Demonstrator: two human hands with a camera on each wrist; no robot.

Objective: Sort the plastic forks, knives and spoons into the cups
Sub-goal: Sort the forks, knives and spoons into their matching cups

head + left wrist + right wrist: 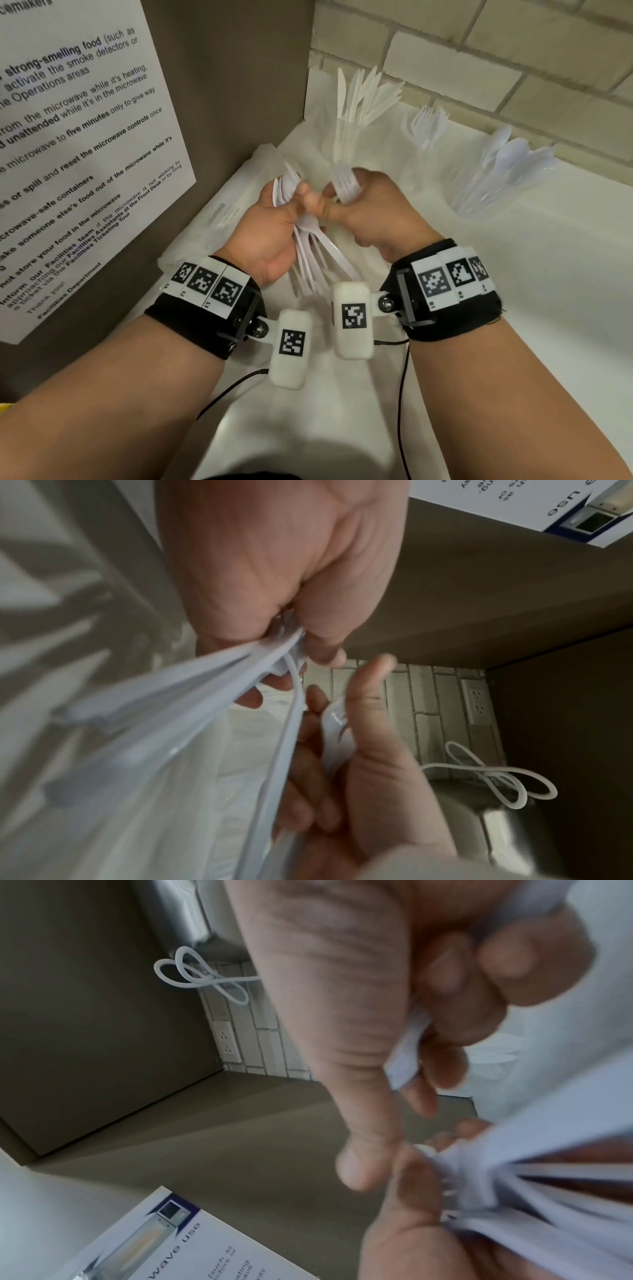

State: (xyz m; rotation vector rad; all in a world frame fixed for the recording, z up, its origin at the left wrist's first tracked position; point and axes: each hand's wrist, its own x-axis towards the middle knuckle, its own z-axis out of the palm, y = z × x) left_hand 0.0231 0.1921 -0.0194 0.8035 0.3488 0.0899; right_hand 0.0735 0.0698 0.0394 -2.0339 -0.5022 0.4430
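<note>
White plastic cutlery is part-sorted on a pale counter (513,308) in a tiled corner, beside a wall notice (85,137) on microwave use. Left to right along the back stand three clear cups: the knife cup (356,113), with its blades fanned upward; the fork cup (426,128), holding a smaller cluster; and the spoon cup (496,174), leaning and well stocked. All three already hold their own kind, so the sort appears well advanced, though a handful remains in hand and a clear plastic bag (219,212) lies below against the wall; whether any pieces remain in it cannot be told.

In front, the left hand (270,233) has its fingers curled round a mixed bundle (308,253) of pieces, handles splaying down toward the wrist. Just beside it, thumbs nearly touching, the right hand (373,212) closes its fingers round several forks (346,186), tines up. By the look of it these forks are being drawn from the bundle, bound for the middle cup.
</note>
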